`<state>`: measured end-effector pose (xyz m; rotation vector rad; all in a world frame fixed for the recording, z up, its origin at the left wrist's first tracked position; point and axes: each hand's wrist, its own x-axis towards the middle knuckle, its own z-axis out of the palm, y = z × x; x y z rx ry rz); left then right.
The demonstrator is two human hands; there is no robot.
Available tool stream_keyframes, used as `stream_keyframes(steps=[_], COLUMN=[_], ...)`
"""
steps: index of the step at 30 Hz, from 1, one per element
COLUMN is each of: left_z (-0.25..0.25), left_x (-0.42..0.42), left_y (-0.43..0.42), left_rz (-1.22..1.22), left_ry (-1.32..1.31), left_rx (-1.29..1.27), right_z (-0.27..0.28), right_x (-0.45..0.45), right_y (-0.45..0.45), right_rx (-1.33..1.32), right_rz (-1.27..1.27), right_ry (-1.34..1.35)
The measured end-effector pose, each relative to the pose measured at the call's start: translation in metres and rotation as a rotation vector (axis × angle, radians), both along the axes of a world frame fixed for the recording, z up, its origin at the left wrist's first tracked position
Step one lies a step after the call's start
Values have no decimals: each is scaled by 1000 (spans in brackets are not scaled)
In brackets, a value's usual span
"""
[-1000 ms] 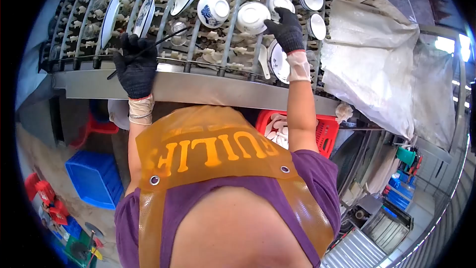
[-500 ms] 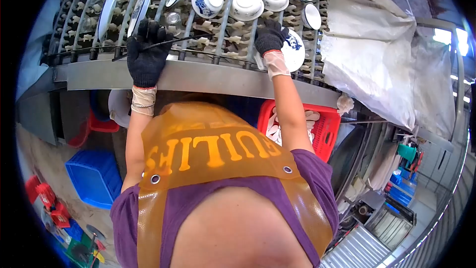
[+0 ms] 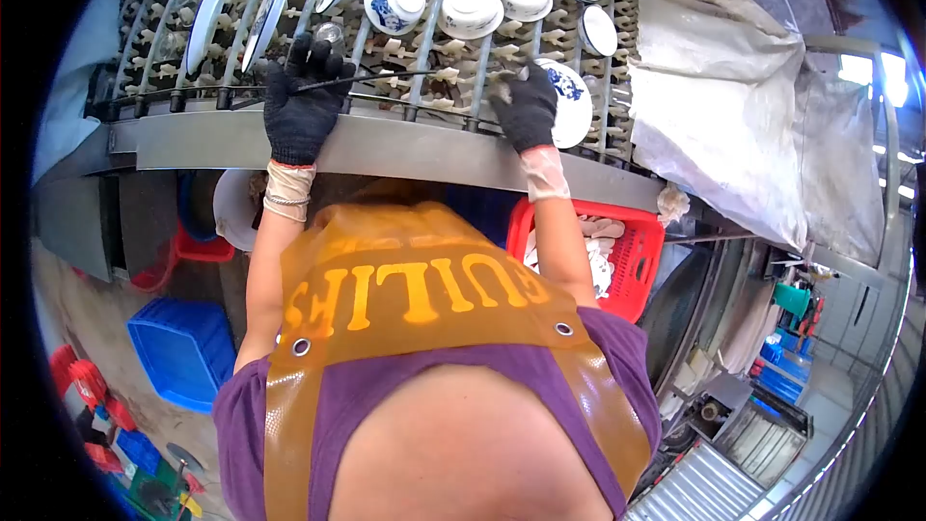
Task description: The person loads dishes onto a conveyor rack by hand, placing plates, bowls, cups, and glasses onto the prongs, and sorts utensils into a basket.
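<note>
My left hand [image 3: 307, 111], in a black knit glove, is at the front edge of the dish rack [image 3: 410, 114]. A thin black stick [image 3: 386, 75] lies across its fingers and is held there, reaching right over the rack. Just above its fingertips is a small clear glass [image 3: 330, 34]. My right hand [image 3: 529, 114], also in a black glove, is beside a white plate with a blue pattern [image 3: 576, 116]. Its fingers are smeared by motion, so I cannot see whether they hold anything.
White bowls with blue patterns [image 3: 394, 5] and tilted plates [image 3: 263, 24] stand between the rack's bars. A metal ledge [image 3: 231, 142] runs along its front. Below are a red basket [image 3: 637, 265] with white pieces inside and a blue crate [image 3: 183, 352]. A pale sheet [image 3: 714, 116] hangs at right.
My left hand has moved right with the stick, whose far end now reaches further right. My right hand has drawn back slightly towards me. The dishes have shifted slightly left in view.
</note>
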<state>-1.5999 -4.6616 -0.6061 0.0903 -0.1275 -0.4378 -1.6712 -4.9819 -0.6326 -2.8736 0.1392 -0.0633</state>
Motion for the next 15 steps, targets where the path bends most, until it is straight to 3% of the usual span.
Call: stream_keyframes(steps=[1, 2, 3, 4, 5, 7, 11, 13, 15], left_z=[0, -1, -1, -1, -1, -7, -5, -5, -6], left_x=[-1, -3, -5, -5, -3, -2, -2, -4, -6], left_y=[-1, -2, -3, -6, -9, -13, -16, -20, -22], left_rz=[1, 1, 2, -17, -41, -32, -42, -38, -44], left_ry=[16, 36, 42, 32, 18, 27, 41, 56, 44], left_rx=[2, 5, 7, 14, 17, 63, 31, 25, 11], right_z=[-14, -9, -12, -12, -16, -41, -41, -23, -9], right_x=[2, 0, -10, -13, -16, -21, -21, -27, -21], right_y=[-11, -24, -40, -68, -85, -124, -121, -94, -69], right_rx=[-110, -15, -349, -35, 107, 271, 557, 1554, 1571], right_rz=[-106, -302, -306, -303, -475, -447, -562, -485, -495], right_ry=[-290, -206, -423, -452, -260, -120, 111, 182, 211])
